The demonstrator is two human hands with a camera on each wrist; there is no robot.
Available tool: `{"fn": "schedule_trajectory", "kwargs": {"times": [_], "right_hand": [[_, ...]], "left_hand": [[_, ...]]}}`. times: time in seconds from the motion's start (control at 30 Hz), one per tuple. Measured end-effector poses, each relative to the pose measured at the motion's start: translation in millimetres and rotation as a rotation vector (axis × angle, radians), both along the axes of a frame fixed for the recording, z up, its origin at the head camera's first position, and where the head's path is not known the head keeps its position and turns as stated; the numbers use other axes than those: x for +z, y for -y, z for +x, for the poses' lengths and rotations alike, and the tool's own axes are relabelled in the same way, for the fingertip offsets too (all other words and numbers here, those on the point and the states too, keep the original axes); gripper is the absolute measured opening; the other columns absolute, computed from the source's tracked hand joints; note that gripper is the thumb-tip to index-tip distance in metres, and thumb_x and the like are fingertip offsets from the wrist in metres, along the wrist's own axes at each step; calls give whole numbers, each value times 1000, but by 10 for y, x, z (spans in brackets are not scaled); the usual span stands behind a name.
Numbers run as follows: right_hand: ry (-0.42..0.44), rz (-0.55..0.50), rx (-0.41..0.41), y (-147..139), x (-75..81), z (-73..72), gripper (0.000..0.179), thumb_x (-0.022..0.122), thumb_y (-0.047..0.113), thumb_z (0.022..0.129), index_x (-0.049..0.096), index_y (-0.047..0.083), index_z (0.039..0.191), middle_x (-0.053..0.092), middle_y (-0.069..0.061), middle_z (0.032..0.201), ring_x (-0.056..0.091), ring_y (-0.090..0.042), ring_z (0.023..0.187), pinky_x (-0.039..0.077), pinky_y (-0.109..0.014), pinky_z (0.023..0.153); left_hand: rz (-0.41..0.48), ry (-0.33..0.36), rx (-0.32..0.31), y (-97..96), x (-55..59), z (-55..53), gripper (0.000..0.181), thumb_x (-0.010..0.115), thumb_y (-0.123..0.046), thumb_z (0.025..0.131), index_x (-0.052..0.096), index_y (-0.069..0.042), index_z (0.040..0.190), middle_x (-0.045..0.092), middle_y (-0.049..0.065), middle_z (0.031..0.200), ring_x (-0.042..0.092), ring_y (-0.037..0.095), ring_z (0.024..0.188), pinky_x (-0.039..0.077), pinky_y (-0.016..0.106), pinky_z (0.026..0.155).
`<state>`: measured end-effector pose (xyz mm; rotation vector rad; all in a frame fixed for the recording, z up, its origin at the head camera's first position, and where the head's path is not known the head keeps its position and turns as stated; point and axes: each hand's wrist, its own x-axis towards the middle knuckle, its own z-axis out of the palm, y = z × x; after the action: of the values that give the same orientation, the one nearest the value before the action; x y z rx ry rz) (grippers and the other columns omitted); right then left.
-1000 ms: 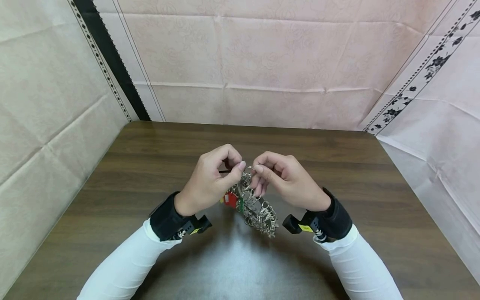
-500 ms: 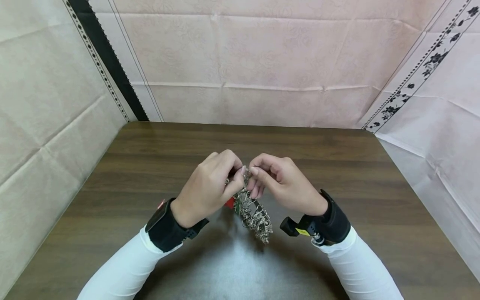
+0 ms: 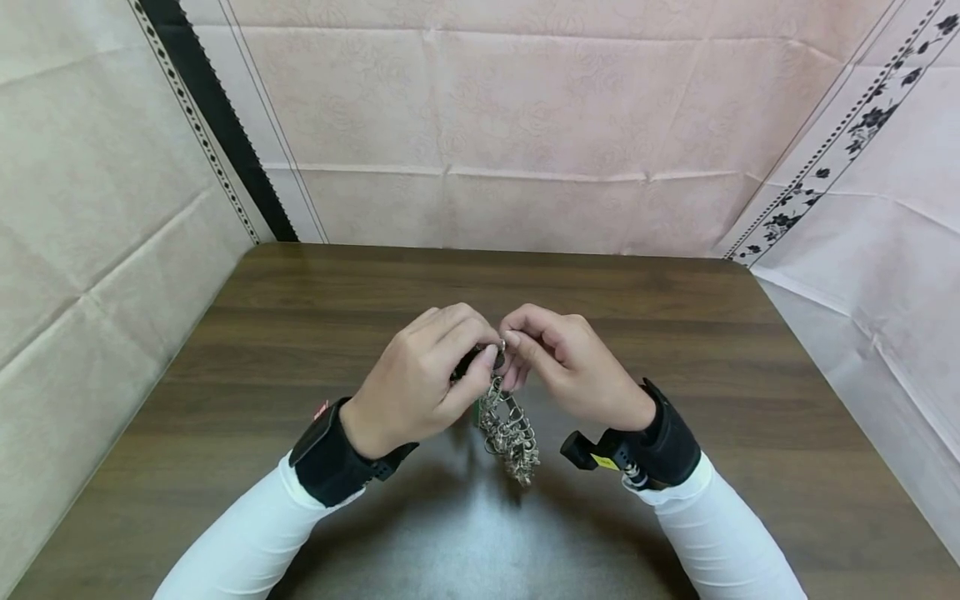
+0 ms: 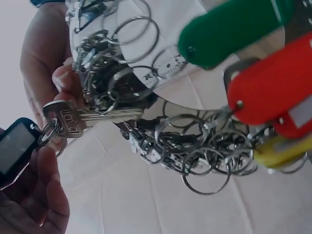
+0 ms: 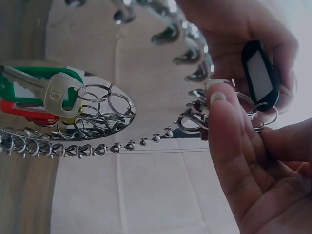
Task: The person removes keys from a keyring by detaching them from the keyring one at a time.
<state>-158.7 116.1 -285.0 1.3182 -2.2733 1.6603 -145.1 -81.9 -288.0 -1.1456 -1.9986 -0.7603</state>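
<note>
Key (image 4: 85, 118), blade (image 4: 109, 116) pointing away from left grip (image 3: 420, 375) and right grip (image 3: 573, 367), both pinching rings (image 4: 48, 131)

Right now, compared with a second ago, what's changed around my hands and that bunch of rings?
Your left hand has shifted slightly toward you and turned, and the red tag is now hidden in the head view. The lower end of the ring bunch has moved slightly left and toward you. I see nothing let go. Your right hand stayed nearly in place, pinching at the rings.
</note>
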Motion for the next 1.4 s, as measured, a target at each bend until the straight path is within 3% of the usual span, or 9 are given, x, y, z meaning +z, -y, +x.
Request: {"fn": "schedule_trajectory", "kwargs": {"times": [0.17, 0.27, 0.43, 0.73, 1.1, 1.2, 1.4], "right_hand": [[-1, -7, 20, -15, -1, -9, 10, 45, 2, 98, 55, -1, 98, 63, -10, 75, 63, -15, 64, 55, -33, 58], [1, -10, 24, -17, -3, -11, 10, 46, 2, 98, 55, 0, 97, 62, -8, 73, 63, -15, 63, 54, -33, 58], [-5, -9, 23, -23, -6, -14, 10, 46, 2, 98, 55, 1, 97, 62, -7, 72, 62, -15, 62, 54, -32, 57], [-27, 24, 18, -40, -19, -44, 10, 46, 3, 99, 56, 2, 98, 62, -4, 68, 58, -12, 59, 50, -30, 54], [64, 13, 33, -53, -30, -82, 13, 43, 9, 101, 55, 3, 101, 62, -6, 69, 58, -18, 59, 50, -34, 54], [63, -10, -9, -37, -27, -66, 13, 44, 11, 101, 54, 3, 103, 62, -7, 71, 59, -20, 59, 50, -35, 53], [-23, -15, -189, 37, -59, -27, 13, 60, 17, 94, 55, 5, 96, 63, -4, 71, 59, -17, 55, 51, -31, 52]], "left_hand": [[97, 169, -166, 68, 41, -13, 14, 51, -9, 89, 65, -7, 94, 62, 1, 91, 54, 8, 84, 47, 26, 73], [148, 239, -198, 99, 40, -45, 13, 53, -5, 88, 64, -6, 94, 61, 1, 89, 52, 7, 80, 48, 26, 67], [94, 239, -105, 135, 40, -106, 8, 59, -8, 87, 64, -8, 94, 59, -2, 83, 49, 6, 74, 45, 23, 62], [-20, 270, -136, 167, 41, -150, 7, 62, -15, 92, 65, -8, 93, 60, -4, 79, 48, 2, 67, 43, 19, 54], [1, 200, -66, 108, -31, -154, 7, 63, -11, 91, 63, -5, 93, 63, 2, 83, 51, 4, 70, 47, 18, 60], [27, 179, -34, 84, -58, -162, 8, 62, -12, 92, 63, -4, 94, 61, 2, 81, 50, 6, 69, 46, 19, 59], [57, 151, 6, 41, -101, -170, 6, 61, -10, 92, 62, -3, 94, 59, 2, 79, 48, 6, 67, 45, 20, 58]]}}
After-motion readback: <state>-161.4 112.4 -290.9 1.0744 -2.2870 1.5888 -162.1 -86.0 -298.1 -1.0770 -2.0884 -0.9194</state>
